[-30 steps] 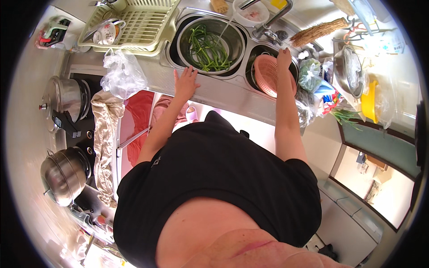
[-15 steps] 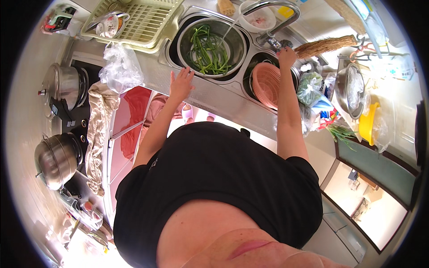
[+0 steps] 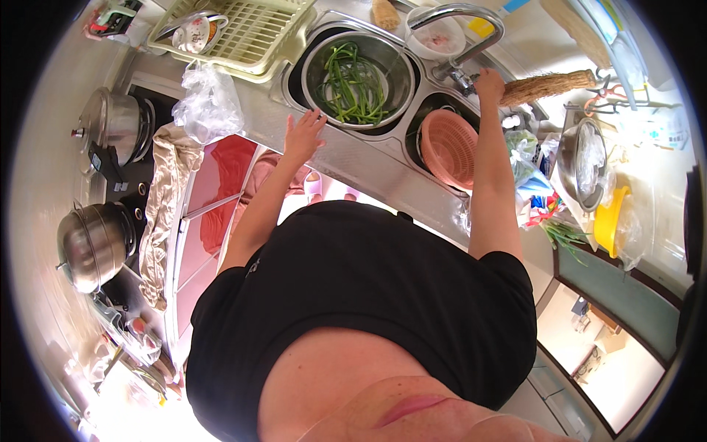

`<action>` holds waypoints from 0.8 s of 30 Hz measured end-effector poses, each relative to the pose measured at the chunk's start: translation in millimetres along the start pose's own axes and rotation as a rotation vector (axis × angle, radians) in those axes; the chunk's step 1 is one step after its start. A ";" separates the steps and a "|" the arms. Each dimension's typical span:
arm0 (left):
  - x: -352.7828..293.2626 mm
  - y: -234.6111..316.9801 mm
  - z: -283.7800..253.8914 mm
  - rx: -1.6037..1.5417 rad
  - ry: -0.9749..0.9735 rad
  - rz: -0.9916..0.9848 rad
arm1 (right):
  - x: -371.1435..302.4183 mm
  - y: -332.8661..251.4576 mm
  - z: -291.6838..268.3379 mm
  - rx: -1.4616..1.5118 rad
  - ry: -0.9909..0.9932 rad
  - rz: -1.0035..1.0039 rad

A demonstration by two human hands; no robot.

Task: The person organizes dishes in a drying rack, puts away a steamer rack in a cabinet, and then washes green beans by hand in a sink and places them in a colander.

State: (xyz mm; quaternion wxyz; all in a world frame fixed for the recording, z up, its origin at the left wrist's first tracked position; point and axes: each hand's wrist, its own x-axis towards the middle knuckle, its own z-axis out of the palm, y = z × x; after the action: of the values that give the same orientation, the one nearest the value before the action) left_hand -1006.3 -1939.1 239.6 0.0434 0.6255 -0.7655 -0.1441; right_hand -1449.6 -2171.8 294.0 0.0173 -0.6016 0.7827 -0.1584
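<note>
My right hand [image 3: 490,87] is at the base of the curved metal faucet [image 3: 492,31]. Its fingers are closed at the faucet handle, which they mostly hide. My left hand [image 3: 303,135] rests open, fingers spread, near the front rim of the sink. Just beyond it, a round steel basin [image 3: 403,96] sits in the left sink bowl with long green stalks [image 3: 355,85] inside. A pink plastic colander [image 3: 449,147] leans tilted in the right bowl, below my right forearm.
A pale green dish rack [image 3: 254,37] and a clear plastic bag [image 3: 208,103] lie to the left. Behind the sink stands a white bowl [image 3: 436,37]. A bristly brown brush [image 3: 549,87] lies right of my right hand. Pots [image 3: 94,247] stand at far left.
The water stream falling from the faucet into the basin no longer shows. The sink area has shifted slightly right and down in view; both hands keep about the same places beside it.
</note>
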 end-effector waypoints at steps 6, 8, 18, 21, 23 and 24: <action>-0.9 -1.8 2.1 0.051 0.015 0.008 | -22.5 -14.1 -6.1 0.074 0.089 -0.002; -0.8 -2.5 4.5 0.071 0.012 0.014 | -38.5 -18.7 -8.1 0.057 0.171 0.004; 0.4 2.3 -2.5 0.072 -0.034 -0.012 | -93.5 -27.7 8.8 0.187 0.228 -0.047; -1.7 1.7 -2.0 0.071 -0.030 -0.006 | -98.8 -24.5 12.2 0.326 0.254 -0.022; -2.0 1.7 -0.3 0.071 -0.017 -0.001 | -95.6 -19.7 10.9 0.307 0.241 -0.045; 0.1 2.0 -1.9 0.073 -0.006 0.004 | -92.9 -18.7 11.5 0.306 0.247 -0.076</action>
State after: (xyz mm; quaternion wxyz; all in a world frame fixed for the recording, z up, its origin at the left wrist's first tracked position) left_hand -1007.7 -1939.2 241.9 0.0184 0.6247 -0.7717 -0.1180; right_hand -1404.0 -2090.6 273.0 0.0065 -0.5970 0.7225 -0.3486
